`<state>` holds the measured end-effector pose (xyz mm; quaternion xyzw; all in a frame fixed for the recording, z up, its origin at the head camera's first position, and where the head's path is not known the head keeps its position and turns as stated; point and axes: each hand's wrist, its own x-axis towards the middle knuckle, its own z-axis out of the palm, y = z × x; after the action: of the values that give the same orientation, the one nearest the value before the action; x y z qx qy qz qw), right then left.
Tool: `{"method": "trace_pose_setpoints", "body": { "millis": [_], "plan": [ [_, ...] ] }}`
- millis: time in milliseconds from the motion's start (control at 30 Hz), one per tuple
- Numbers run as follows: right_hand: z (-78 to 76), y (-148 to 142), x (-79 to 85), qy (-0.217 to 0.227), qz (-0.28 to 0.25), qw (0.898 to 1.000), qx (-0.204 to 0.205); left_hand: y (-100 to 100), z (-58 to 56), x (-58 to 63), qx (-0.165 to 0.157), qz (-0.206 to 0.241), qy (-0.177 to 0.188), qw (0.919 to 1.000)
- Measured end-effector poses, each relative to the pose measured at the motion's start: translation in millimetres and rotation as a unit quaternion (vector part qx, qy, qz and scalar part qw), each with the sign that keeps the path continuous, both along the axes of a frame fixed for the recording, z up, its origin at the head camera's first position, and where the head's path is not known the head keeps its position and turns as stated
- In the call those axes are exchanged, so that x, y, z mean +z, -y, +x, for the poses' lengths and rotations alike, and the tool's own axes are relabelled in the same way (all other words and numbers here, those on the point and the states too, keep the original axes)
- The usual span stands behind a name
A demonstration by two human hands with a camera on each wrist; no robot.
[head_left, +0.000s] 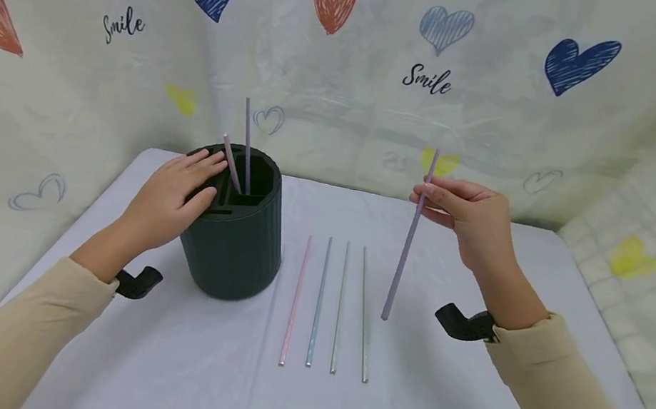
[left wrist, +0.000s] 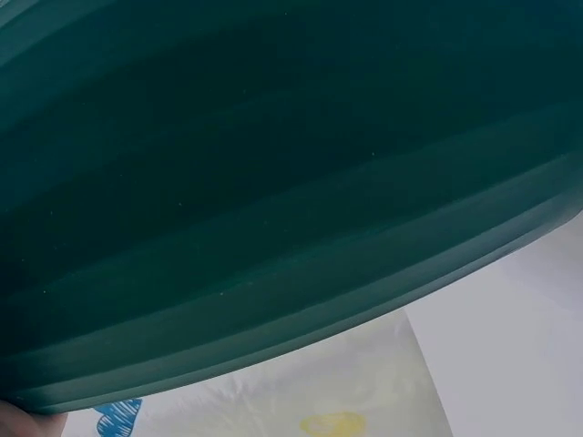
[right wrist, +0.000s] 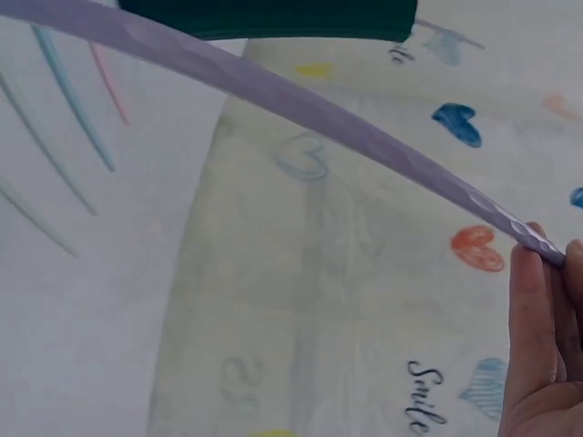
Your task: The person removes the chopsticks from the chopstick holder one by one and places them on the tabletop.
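My right hand (head_left: pixel 474 218) pinches a thin lilac stick (head_left: pixel 406 254), straw-like, between thumb and fingertips near its upper end. The stick slants over the table, its lower end to the right of the row of sticks. In the right wrist view the lilac stick (right wrist: pixel 310 114) has a dented, faceted surface. My left hand (head_left: pixel 173 197) rests with extended fingers on the top of a dark green ribbed holder (head_left: pixel 231 253). Inside the holder lean a pink stick (head_left: pixel 232 163) and a purple stick (head_left: pixel 248 144). The holder's wall (left wrist: pixel 291 182) fills most of the left wrist view.
Side by side on the white table (head_left: pixel 196 370) lie a pink stick (head_left: pixel 295 300), a blue stick (head_left: pixel 319 304), a pale green stick (head_left: pixel 341 308) and a slanted green stick (head_left: pixel 366 312). A curtain (head_left: pixel 359 94) printed with hearts hangs behind.
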<state>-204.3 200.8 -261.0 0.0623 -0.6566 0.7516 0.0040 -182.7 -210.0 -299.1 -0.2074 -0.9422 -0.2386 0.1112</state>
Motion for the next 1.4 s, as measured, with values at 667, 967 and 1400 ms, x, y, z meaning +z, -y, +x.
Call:
{"method": "trace_pose_setpoints", "body": {
  "millis": [667, 967, 1400],
  "plan": [
    [-38.6, -23, -108.8, 0.269, 0.087, 0.957, 0.063, -1, 1.3, 0.4, -0.003, 0.006, -0.013, 0.9999],
    [-46.9, -22, -137.5, 0.305, 0.104, 0.946, 0.046, -2, 0.8, 0.8, -0.002, 0.002, -0.013, 0.9999],
    [-51.3, -18, -160.2, 0.302, 0.130, 0.943, 0.040, -1, 1.8, -0.1, -0.001, 0.002, -0.009, 1.0000]
  ]
}}
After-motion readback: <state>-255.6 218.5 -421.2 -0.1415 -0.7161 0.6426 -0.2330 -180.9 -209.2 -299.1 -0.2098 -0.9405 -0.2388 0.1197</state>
